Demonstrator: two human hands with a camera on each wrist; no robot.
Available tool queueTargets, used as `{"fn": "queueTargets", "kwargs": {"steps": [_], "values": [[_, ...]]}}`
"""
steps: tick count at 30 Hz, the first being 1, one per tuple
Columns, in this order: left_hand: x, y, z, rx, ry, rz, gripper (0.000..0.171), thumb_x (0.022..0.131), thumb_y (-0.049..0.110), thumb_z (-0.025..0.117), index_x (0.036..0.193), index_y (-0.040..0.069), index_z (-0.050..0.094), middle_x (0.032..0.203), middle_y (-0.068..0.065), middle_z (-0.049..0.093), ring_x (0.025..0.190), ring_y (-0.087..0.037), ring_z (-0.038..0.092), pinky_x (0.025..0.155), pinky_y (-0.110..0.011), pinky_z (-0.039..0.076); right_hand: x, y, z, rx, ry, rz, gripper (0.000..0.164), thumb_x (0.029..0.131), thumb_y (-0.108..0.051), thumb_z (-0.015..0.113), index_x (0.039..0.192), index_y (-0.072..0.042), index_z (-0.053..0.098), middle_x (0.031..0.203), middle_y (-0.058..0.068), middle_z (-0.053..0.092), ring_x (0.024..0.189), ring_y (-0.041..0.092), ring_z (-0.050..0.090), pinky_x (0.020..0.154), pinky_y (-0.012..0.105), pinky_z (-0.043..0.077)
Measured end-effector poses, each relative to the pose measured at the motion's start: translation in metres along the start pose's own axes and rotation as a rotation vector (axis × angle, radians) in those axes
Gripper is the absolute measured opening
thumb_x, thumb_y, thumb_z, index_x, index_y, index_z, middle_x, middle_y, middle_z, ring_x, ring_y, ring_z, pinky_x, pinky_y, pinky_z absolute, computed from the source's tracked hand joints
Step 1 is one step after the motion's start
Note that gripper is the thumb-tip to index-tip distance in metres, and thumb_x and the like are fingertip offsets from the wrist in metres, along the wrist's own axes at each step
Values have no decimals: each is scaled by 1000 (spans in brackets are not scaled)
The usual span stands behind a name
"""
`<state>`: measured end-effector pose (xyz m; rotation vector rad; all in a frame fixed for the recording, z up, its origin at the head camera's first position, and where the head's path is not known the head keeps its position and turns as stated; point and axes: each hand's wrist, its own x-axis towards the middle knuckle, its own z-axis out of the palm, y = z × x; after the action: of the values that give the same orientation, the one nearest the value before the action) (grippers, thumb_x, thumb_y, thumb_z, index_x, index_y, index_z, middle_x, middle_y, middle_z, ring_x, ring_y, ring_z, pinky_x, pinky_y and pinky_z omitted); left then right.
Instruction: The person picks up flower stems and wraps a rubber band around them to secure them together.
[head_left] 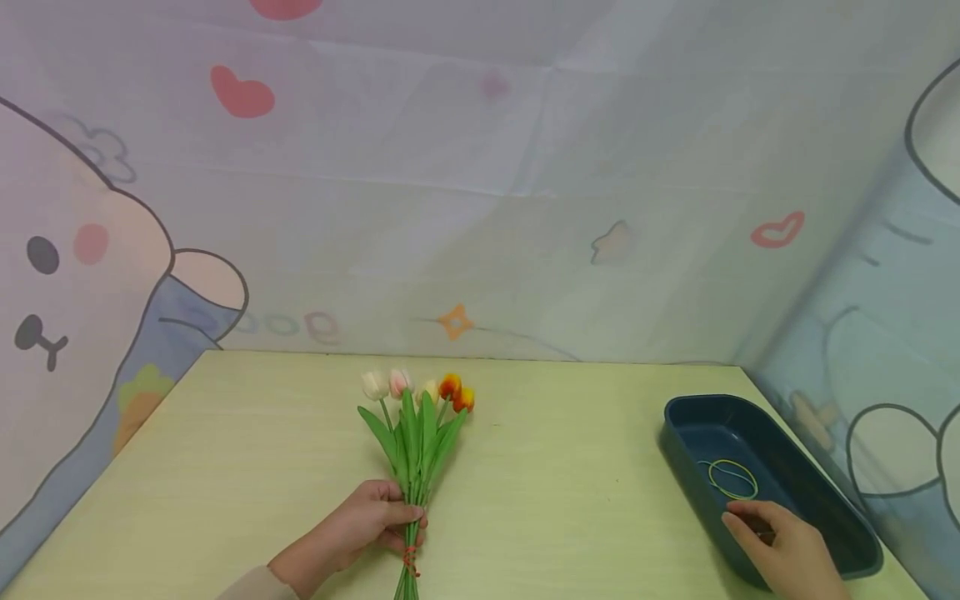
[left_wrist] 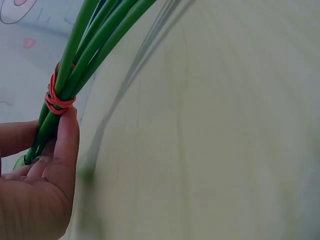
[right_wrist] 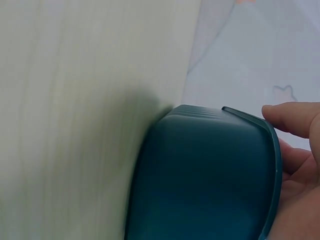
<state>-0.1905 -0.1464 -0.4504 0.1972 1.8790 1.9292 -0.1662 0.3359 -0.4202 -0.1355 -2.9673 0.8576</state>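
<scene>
A bunch of tulips (head_left: 417, 417) lies on the pale wooden table (head_left: 570, 483), with white, pink and orange heads pointing away from me. My left hand (head_left: 371, 521) grips the green stems (left_wrist: 80, 65) just above a red rubber band (left_wrist: 59, 100) wound round them. My right hand (head_left: 780, 546) reaches into the near end of a dark blue tray (head_left: 817, 492), fingers over its rim (right_wrist: 272, 150). What its fingertips touch inside the tray is hidden. Green and yellow rubber bands (head_left: 732, 477) lie in the tray beyond the fingers.
A cartoon-printed cloth backdrop (head_left: 480, 183) closes off the back and both sides of the table. The tray stands near the table's right edge.
</scene>
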Motion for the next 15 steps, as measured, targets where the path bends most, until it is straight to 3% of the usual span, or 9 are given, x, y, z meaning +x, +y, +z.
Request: {"fn": "queueTargets", "kwargs": {"steps": [15], "values": [[-1,-2,-6,25,-3,-63,12,94,3,57,92,-8,58,79,-5,68,66,-13,67,63,-27,61,1,-3,1,35,-35,28,46,96,-38,58,119,2,64,107,11,69,87,16,64,68,21,54]]}}
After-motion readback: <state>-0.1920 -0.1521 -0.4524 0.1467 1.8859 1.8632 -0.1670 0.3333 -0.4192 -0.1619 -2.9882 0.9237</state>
